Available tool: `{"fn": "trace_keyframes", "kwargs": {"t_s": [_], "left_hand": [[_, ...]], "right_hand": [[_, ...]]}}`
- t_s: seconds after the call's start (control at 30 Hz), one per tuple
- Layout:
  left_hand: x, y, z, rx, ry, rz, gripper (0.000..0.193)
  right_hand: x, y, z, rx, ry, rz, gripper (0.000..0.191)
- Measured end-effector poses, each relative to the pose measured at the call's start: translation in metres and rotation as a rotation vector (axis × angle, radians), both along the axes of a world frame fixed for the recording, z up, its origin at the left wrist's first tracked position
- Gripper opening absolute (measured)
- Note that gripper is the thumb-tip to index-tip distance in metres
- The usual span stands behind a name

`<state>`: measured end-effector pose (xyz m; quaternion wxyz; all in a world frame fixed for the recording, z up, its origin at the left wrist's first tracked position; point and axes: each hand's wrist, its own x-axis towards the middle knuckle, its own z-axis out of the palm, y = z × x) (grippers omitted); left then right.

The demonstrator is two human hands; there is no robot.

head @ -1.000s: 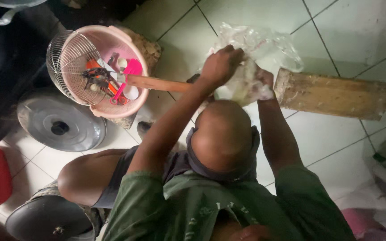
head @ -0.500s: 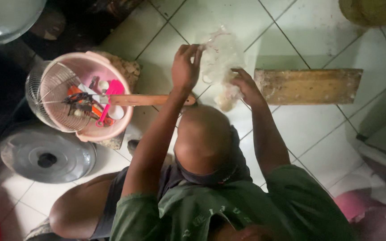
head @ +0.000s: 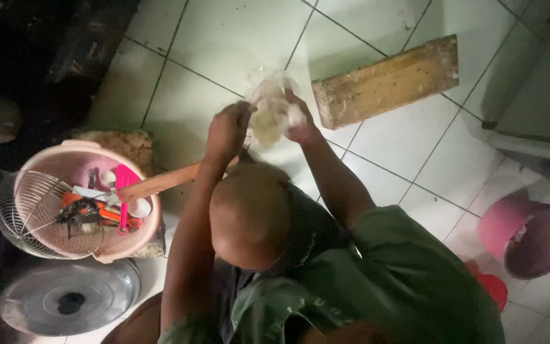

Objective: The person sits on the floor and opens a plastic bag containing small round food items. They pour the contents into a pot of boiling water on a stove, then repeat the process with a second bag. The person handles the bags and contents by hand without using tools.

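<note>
We note both hands raised in front of the person's head, above a white tiled floor (head: 237,38). The left hand (head: 227,130) is closed on the left side of a clear plastic bag (head: 272,108), fingers curled into the crumpled film, and the right hand (head: 297,121) grips the same bag from the right, so the two hands sit close together with the bag between them. The bag holds a pale, whitish mass (what it is, we cannot tell), and its loose top rises above the hands. Just beyond the bag, to the right, a wooden block (head: 386,79) lies flat on the tiles, apart from the hands. To the left stands a pink plastic basin (head: 84,156) filled with kitchen utensils; a wire skimmer (head: 33,213) leans across its left rim, and a wooden handle (head: 160,183) reaches out of the basin toward the person's left forearm. Below the basin a round metal lid (head: 65,296) rests on the floor. At the right edge we record a pink bucket (head: 526,232) lying on its side.
</note>
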<state>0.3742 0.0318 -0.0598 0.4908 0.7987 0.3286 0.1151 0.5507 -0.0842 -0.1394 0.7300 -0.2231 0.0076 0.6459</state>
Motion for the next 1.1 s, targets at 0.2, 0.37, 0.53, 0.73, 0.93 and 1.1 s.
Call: {"fn": "trace_keyframes", "kwargs": {"t_s": [0.2,0.37,0.53,0.73,0.93,1.1], "left_hand": [[0.003,-0.004,0.009,-0.066,-0.139,0.026,0.024],[0.011,-0.002,0.024,-0.378,-0.154,0.014,0.026],[0.009,0.006,0.046,-0.639,-0.189,0.15,0.033],[0.014,0.009,0.072,-0.661,-0.215,-0.012,0.036],[0.006,0.007,0.078,-0.735,-0.386,0.14,0.033],[0.013,-0.001,0.097,-0.716,-0.377,-0.186,0.033]], "right_hand": [[-0.019,0.028,0.003,-0.224,-0.796,-0.014,0.043],[-0.003,0.026,0.006,-0.346,-1.295,0.282,0.034],[0.028,0.01,0.013,-0.668,-1.532,0.407,0.039],[0.051,-0.005,0.034,-0.901,-1.795,0.419,0.065],[0.062,-0.056,0.128,-0.252,-1.812,0.554,0.098],[0.044,-0.066,0.189,-0.434,-1.764,0.329,0.116]]}}
